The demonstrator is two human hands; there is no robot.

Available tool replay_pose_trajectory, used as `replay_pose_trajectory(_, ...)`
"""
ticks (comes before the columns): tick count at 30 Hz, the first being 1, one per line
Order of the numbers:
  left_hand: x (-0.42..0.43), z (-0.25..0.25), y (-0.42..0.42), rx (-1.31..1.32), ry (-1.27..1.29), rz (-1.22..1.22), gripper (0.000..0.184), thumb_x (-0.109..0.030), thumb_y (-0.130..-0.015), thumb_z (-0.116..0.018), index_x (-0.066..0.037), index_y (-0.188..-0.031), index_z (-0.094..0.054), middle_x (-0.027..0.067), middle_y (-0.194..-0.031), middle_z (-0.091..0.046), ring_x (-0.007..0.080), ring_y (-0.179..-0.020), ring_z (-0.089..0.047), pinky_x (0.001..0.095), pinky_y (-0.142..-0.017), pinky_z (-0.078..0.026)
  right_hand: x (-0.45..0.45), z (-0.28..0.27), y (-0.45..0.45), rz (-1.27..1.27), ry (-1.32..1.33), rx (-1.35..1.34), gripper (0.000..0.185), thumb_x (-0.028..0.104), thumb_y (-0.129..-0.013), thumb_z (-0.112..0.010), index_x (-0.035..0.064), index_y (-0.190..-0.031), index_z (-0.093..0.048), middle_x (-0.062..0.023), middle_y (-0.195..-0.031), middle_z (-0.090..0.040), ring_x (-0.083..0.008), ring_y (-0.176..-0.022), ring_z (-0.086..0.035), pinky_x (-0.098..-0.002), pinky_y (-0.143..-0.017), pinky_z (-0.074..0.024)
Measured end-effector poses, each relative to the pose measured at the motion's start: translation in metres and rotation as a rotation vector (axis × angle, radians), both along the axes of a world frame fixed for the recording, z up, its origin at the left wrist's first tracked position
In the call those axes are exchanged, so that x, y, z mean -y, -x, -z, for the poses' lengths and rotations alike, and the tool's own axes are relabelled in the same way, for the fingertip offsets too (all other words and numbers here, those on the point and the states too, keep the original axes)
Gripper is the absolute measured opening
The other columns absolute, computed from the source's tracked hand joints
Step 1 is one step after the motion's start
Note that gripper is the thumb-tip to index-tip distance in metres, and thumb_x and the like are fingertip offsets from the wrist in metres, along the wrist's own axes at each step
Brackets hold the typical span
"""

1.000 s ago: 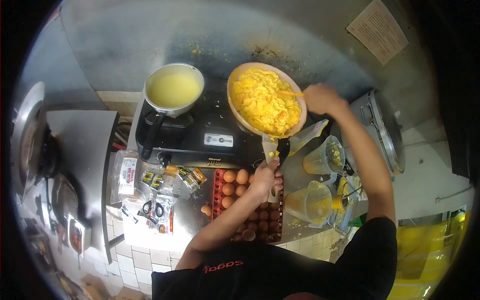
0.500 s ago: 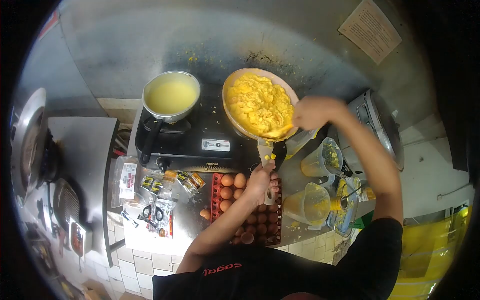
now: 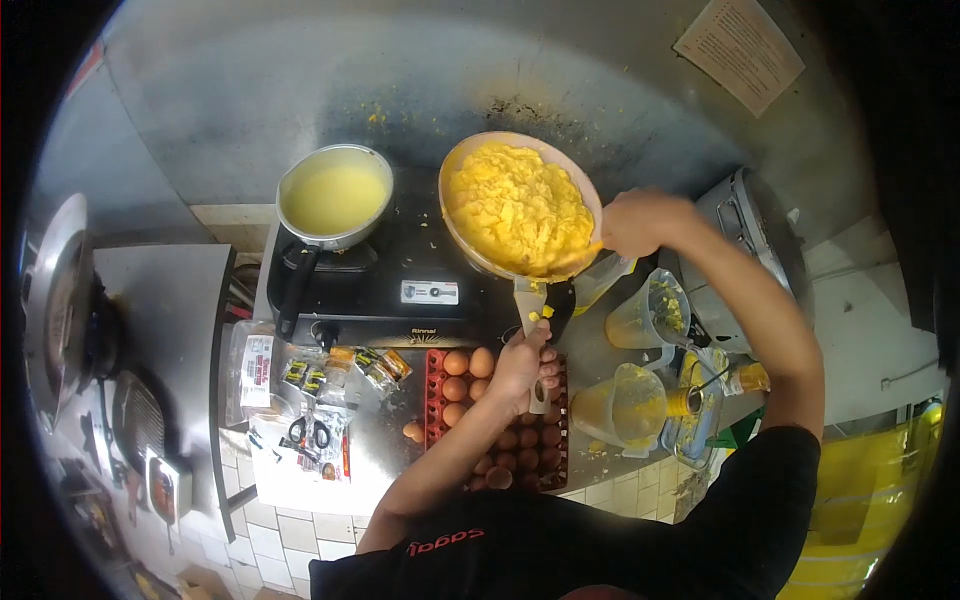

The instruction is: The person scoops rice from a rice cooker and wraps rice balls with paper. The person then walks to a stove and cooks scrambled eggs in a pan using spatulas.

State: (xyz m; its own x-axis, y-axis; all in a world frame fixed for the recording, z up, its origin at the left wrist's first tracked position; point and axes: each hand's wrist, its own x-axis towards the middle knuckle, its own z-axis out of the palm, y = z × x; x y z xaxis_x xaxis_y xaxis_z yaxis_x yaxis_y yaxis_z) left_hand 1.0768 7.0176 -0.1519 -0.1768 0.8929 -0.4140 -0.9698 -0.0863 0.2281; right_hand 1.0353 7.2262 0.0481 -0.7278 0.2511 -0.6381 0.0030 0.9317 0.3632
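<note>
Right of a saucepan [image 3: 335, 241] of yellow liquid, gripping a pale handle [image 3: 528, 298] in the closed left hand [image 3: 518, 372], best held steady to anchor the frying pan [image 3: 581, 180] of scrambled egg [image 3: 520, 205] at the stove's [image 3: 375, 302] right side. Clasping an orange utensil [image 3: 596, 247] at the pan's right rim in the right hand's [image 3: 640, 222] curled fingers, best worked inward in low, gentle strokes to avoid spilling.

A paper [image 3: 740, 55] is on the wall, far right; scissors [image 3: 318, 433] lie near left, beside packets [image 3: 305, 375].
</note>
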Motion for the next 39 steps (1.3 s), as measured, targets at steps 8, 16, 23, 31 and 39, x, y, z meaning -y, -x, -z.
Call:
replay_pose_trajectory(8, 0.001, -0.008, 0.004, -0.056, 0.077, 0.021, 0.027, -0.035, -0.096, -0.057, -0.012, -0.098, -0.041, -0.0011, -0.066, -0.038, 0.0085, -0.048, -0.034, 0.0244, -0.042, -0.03, -0.01, 0.032, 0.025, -0.054, -0.113, -0.463, 0.017, 0.012, -0.079, -0.059, 0.003, -0.082, -0.073, -0.0207, -0.088, -0.07, -0.034, -0.087, -0.069, -0.044, -0.073, -0.0543)
replay_pose_trajectory(16, 0.004, -0.008, 0.002, -0.046, 0.064, 0.014, 0.027, -0.035, -0.097, -0.056, -0.012, -0.098, -0.042, -0.0011, -0.067, -0.037, 0.0087, -0.049, -0.034, 0.0245, -0.043, -0.029, 0.005, -0.05, -0.007, 0.112, -0.1, -0.276, 0.02, 0.018, -0.08, -0.053, 0.0107, -0.081, -0.073, -0.0161, -0.084, -0.07, -0.0367, -0.084, -0.067, -0.0481, -0.072, -0.0521)
replay_pose_trajectory(23, 0.002, -0.004, 0.003, -0.032, 0.047, 0.031, 0.026, -0.034, -0.097, -0.056, -0.013, -0.099, -0.041, -0.0006, -0.066, -0.037, 0.0089, -0.05, -0.034, 0.0251, -0.043, -0.029, -0.051, 0.08, 0.007, 0.139, -0.018, -0.537, 0.023, 0.021, -0.082, -0.054, 0.0109, -0.092, -0.071, -0.0168, -0.091, -0.069, -0.0365, -0.09, -0.066, -0.0458, -0.076, -0.0526)
replay_pose_trajectory(31, 0.006, -0.016, 0.006, 0.018, 0.084, 0.033, 0.025, -0.034, -0.097, -0.055, -0.013, -0.098, -0.041, -0.0012, -0.066, -0.037, 0.0088, -0.049, -0.034, 0.0251, -0.042, -0.028, 0.004, 0.023, -0.014, 0.101, 0.126, -0.207, 0.02, 0.019, -0.08, -0.054, 0.0102, -0.088, -0.071, -0.017, -0.088, -0.069, -0.0377, -0.085, -0.066, -0.0482, -0.074, -0.0512)
replay_pose_trajectory(39, 0.002, -0.014, 0.007, -0.005, 0.088, 0.029, 0.026, -0.034, -0.097, -0.056, -0.014, -0.096, -0.041, -0.002, -0.065, -0.037, 0.0082, -0.048, -0.034, 0.0241, -0.042, -0.028, -0.012, 0.09, 0.026, 0.002, 0.261, -0.446, 0.03, 0.026, -0.086, -0.048, 0.0073, -0.09, -0.071, -0.0194, -0.09, -0.069, -0.0378, -0.087, -0.066, -0.0511, -0.079, -0.0499)
